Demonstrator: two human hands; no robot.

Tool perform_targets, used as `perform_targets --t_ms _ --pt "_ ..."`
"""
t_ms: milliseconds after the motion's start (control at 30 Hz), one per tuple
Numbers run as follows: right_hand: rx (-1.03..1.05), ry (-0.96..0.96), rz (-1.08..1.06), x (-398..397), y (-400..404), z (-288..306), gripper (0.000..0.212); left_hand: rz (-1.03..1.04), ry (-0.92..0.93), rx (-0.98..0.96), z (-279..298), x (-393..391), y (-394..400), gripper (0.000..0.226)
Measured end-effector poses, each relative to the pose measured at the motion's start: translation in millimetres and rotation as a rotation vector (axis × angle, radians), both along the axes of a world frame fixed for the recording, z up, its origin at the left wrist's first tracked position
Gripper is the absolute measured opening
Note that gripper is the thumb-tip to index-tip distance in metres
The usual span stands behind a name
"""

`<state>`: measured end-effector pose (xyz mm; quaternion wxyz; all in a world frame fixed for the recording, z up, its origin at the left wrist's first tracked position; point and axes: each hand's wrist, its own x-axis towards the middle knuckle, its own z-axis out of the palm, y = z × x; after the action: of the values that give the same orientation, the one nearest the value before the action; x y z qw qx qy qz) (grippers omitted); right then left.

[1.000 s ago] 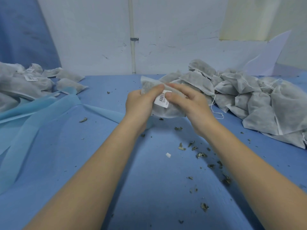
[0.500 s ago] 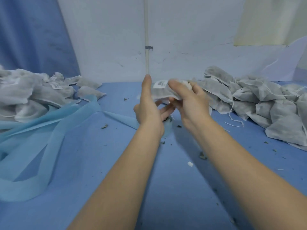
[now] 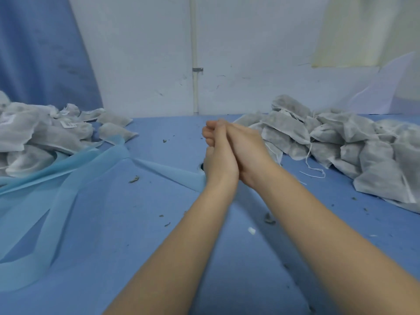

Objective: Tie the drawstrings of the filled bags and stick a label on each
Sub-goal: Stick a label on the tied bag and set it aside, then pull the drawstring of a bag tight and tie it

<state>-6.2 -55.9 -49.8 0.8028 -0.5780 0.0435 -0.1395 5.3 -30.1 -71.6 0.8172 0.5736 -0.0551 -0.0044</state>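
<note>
2 heaps of filled grey bags sit on the blue tabletop (image 3: 127, 223): the labelled pile (image 3: 41, 135) at 10 o'clock, with small white labels (image 3: 69, 125) showing, and the unlabelled pile (image 3: 354, 151) at 2 o'clock, with loose white drawstrings (image 3: 312, 164) trailing from it. The non-woven fabric shows dark contents through it. At centre the left hand (image 3: 219, 160) and right hand (image 3: 247, 153) press palm against palm, fingers mostly straight; whether anything lies between them I cannot tell. Light-blue fabric strips (image 3: 56, 192) loop at 8 o'clock. Dried herb crumbs (image 3: 269, 220) dot the cloth. A white wall (image 3: 250, 53) with a thin pipe (image 3: 195, 53) stands behind.
</note>
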Motion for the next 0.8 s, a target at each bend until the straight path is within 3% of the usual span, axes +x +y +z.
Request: perform_targets --t_ms 133,200,333,467,633,733,800 --pt "-0.035 0.055 -0.100 -26.4 -48.3 -7.9 0.020 -0.190 0.007 0.205 -14.1 -18.1 -16.6 0.039" --pt "-0.018 0.043 -0.146 -37.7 -68.5 -10.9 0.019 -0.230 -0.073 0.293 -19.0 -23.3 -26.7 0.036" --pt "-0.040 0.089 -0.253 -49.4 -98.2 -25.0 0.019 -0.273 -0.050 0.426 -22.2 -16.8 -51.9 0.027" --pt "0.104 0.119 -0.364 -50.7 -118.3 -31.1 0.020 -0.154 -0.041 0.594 -28.6 2.4 -77.4 0.019" --pt "0.234 0.146 -0.407 -50.1 -132.7 -36.3 0.021 0.085 -0.184 0.927 -28.7 32.0 -96.6 0.036" --pt "0.255 0.184 -0.439 -48.6 -136.0 -40.2 0.022 0.055 -0.274 1.059 -31.6 49.3 -101.3 0.048" --pt "0.255 0.202 -0.449 -47.5 -137.3 -43.2 0.023 0.026 -0.323 1.097 -36.3 57.2 -103.9 0.045"
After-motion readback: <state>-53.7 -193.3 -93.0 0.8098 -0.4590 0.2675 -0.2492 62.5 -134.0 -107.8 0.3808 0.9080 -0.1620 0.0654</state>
